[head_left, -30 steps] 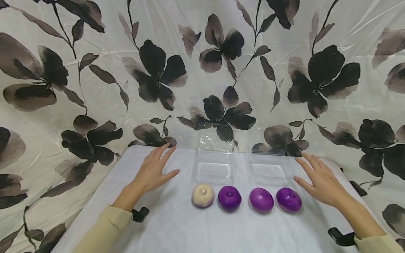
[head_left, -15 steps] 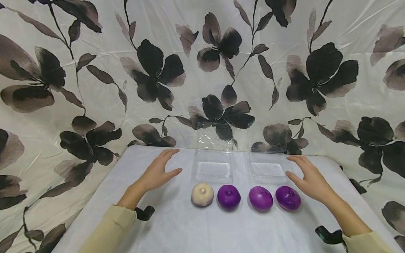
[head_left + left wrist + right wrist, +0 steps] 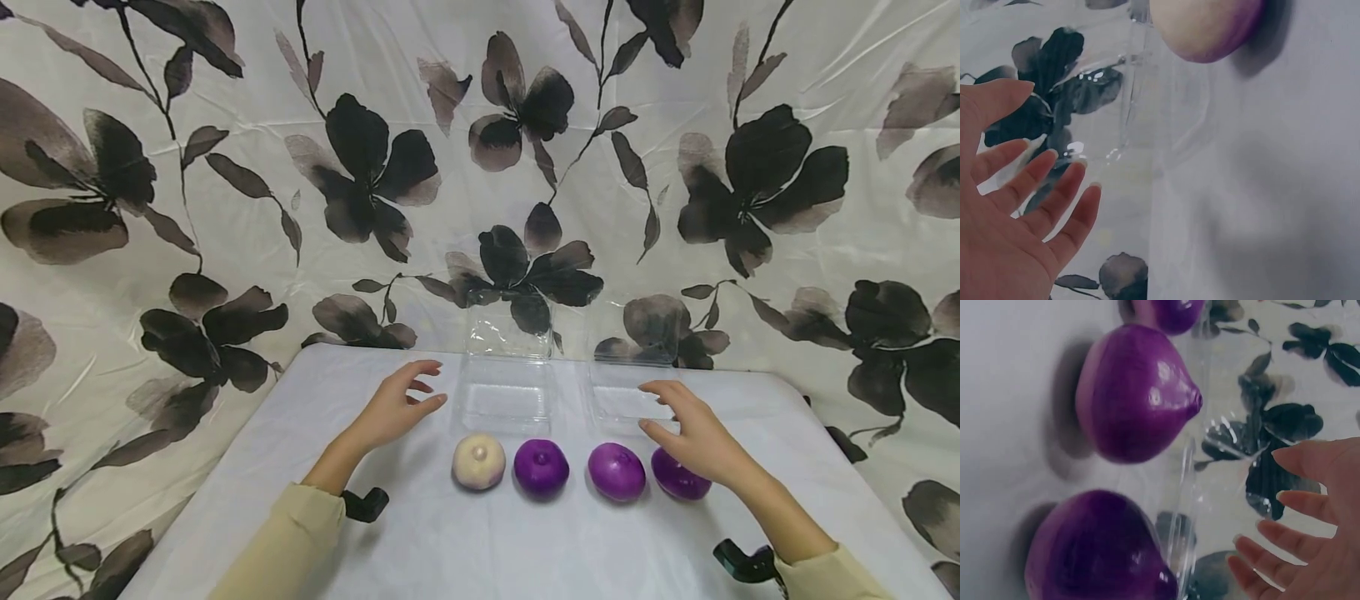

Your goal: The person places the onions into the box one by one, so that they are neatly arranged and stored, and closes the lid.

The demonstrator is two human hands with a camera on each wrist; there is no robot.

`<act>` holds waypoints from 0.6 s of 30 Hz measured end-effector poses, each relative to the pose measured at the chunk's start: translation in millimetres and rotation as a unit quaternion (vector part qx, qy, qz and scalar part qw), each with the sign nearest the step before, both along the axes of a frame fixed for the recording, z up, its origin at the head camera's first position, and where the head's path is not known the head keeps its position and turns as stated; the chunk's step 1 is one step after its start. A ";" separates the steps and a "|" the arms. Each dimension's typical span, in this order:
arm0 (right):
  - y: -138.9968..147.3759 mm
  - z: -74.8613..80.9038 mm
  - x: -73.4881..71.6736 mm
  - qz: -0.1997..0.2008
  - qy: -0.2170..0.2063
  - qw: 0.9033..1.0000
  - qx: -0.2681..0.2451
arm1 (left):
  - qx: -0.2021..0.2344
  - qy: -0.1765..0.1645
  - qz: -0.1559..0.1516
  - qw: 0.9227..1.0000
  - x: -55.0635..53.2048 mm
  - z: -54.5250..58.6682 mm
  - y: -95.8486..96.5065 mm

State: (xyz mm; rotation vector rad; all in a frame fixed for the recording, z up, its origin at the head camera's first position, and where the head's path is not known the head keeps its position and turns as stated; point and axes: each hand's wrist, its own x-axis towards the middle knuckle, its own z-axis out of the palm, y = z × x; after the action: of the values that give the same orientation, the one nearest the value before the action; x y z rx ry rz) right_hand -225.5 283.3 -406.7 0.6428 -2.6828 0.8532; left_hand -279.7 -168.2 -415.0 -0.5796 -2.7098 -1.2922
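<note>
In the head view, my left hand (image 3: 386,408) hovers with fingers apart, left of the left transparent clamshell box (image 3: 506,400). It holds nothing, and its nearest round thing is a cream onion-like bulb (image 3: 478,465) with a purple tinge. My right hand (image 3: 697,437) hangs over the right transparent box (image 3: 618,402) and partly hides the rightmost purple onion (image 3: 681,481). Its fingers are spread and bent a little, with nothing between them. Two more purple onions, one dark (image 3: 542,471) and one lighter (image 3: 617,473), sit in the row between.
Both boxes have their lids raised, the left lid (image 3: 510,333) standing against the floral cloth (image 3: 375,292) behind. White cloth covers the table (image 3: 480,554). Black wrist mounts (image 3: 365,505) jut inward from both forearms.
Both hands have moved inward, the right one farther, from beside the right box to over its edge and the rightmost onion. The onions and boxes stay in place.
</note>
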 end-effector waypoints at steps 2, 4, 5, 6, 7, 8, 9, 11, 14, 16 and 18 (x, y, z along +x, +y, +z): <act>-6.7 -1.3 -0.3 0.010 -0.001 1.000 -0.001 | 0.007 -0.009 0.003 1.000 -0.2 -2.3 2.1; -13.1 -2.1 0.6 0.020 -0.002 1.000 0.000 | 0.017 -0.019 0.008 1.000 -0.7 -5.2 4.2; -16.4 -2.4 1.5 0.025 -0.004 1.000 0.001 | 0.021 -0.023 0.010 0.999 -1.2 -6.9 5.2; -19.7 -2.4 2.5 0.029 -0.009 1.000 0.002 | 0.024 -0.028 0.012 0.999 -1.6 -8.3 6.4; -23.2 -2.4 3.5 0.034 -0.015 0.999 0.003 | 0.028 -0.033 0.014 0.999 -2.2 -9.6 7.6; -26.6 -2.5 4.5 0.040 -0.021 0.999 0.004 | 0.035 -0.041 0.017 0.998 -2.9 -10.7 8.9; -30.2 -2.6 5.3 0.045 -0.027 0.999 0.006 | 0.043 -0.048 0.019 0.998 -4.0 -12.1 10.2; -37.8 -3.3 6.5 0.056 -0.041 0.998 0.007 | 0.055 -0.061 0.023 0.996 -5.8 -14.3 12.7; -50.0 -4.9 7.1 0.071 -0.058 0.996 0.011 | 0.066 -0.076 0.029 0.994 -7.8 -16.7 16.0; -59.1 -6.1 6.9 0.079 -0.066 0.995 0.014 | 0.068 -0.086 0.036 0.993 -8.3 -17.7 17.9; -68.5 -7.7 6.5 0.089 -0.067 0.994 0.022 | 0.067 -0.091 0.041 0.993 -9.0 -19.1 19.4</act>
State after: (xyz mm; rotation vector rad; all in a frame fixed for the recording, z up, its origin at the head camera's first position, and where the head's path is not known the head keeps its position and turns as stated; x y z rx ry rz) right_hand -219.0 214.8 -414.3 0.8754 -2.8034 0.9147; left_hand -288.7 -148.8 -434.1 -0.3482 -2.7236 -1.5610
